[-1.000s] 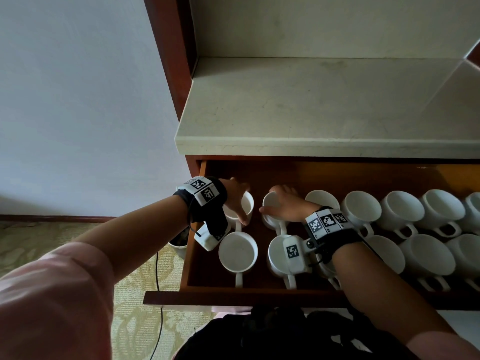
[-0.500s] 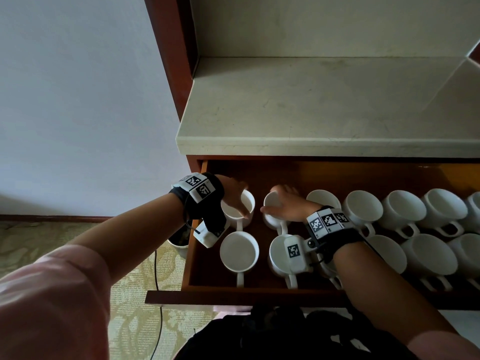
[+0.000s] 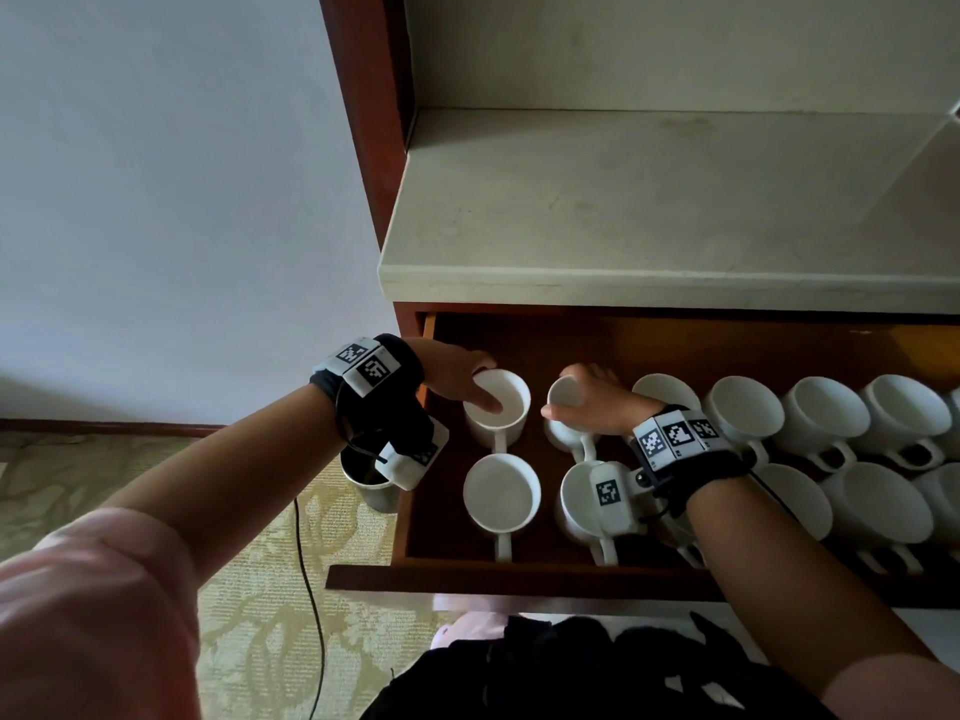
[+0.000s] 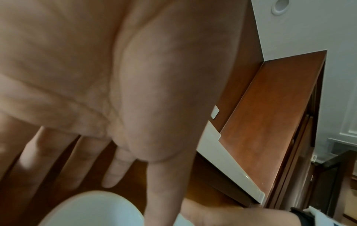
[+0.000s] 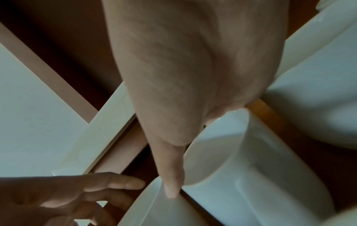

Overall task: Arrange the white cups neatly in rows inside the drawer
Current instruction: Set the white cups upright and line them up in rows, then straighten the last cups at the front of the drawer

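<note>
- Head view: the wooden drawer [image 3: 415, 459] stands pulled out under a pale stone counter [image 3: 649, 210]. White cups sit in it in two rows, handles toward the person.
- The left hand [image 3: 457, 379] grips the far-left cup [image 3: 501, 407] of the back row — thumb inside the rim, fingers down the outer wall at the far side.
- The right hand [image 3: 597, 402] clasps the second back-row cup [image 3: 566, 407] from above, thumb on the near rim, fingers curled over the far side. The two held cups stand close, a narrow gap between them.
- In front of them stand the front-left cup [image 3: 501, 493] and a neighbouring front cup [image 3: 582, 506], partly hidden by the right wrist camera. More cups [image 3: 826, 413] run on to the right.
- Left wrist view: the palm [image 4: 115, 68] fills the frame; the fingers [image 4: 117, 168] reach down beyond the cup's rim [image 4: 92, 209] — the thumb crosses it.
- Right wrist view: the thumb [image 5: 172, 175] lies on the rim of the held cup [image 5: 241, 168], its tip touching the other cup's rim [image 5: 154, 206]. The left hand's fingers [image 5: 115, 183] show at lower left.
</note>
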A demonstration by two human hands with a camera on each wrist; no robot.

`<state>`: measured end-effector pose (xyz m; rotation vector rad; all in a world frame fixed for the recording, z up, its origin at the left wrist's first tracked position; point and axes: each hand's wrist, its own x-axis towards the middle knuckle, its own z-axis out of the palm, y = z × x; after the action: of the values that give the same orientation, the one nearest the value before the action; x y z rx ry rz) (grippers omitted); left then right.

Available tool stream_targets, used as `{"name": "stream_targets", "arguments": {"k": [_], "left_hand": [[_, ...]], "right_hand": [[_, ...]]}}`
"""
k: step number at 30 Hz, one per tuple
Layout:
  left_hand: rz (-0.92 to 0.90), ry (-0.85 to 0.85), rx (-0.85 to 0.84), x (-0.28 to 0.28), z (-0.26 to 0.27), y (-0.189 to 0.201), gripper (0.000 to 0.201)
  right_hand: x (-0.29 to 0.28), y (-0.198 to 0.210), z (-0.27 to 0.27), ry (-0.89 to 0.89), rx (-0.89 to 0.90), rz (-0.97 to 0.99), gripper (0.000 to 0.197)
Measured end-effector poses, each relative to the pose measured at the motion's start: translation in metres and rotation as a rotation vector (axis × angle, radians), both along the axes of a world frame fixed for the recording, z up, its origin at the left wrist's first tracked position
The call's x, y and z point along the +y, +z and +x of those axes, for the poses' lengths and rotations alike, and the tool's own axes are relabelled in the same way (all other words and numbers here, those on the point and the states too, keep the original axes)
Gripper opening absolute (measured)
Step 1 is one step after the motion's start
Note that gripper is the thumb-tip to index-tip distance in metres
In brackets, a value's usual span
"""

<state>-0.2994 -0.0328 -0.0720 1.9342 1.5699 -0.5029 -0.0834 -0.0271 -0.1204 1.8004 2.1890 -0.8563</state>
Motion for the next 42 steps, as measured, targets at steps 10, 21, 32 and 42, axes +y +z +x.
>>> {"name": "stream_targets", "arguments": {"k": [10,21,32,42], "left_hand": [[0.058,-0.074,-0.097,-0.008,-0.009,0.015,0.071],[0.064,-0.105,-0.082,-0.026,-0.007,0.041,0.067],[0.098,0.042,-0.092,-0.062,0.043,0.076,0.069],[0.104,0.055,-0.311,-0.097,0.138,0.080,0.045]], "right_hand": [[0.002,0.016,-0.004,-0.053,-0.114,-0.036,0.082],[-0.004,0.042,-0.010,-0.004,-0.110,-0.020,0.081],[-0.018,0.079,0.038,0.205,-0.084,-0.002,0.088],[-0.064,0.123,0.118,0.390,0.030,0.001,0.064]]}}
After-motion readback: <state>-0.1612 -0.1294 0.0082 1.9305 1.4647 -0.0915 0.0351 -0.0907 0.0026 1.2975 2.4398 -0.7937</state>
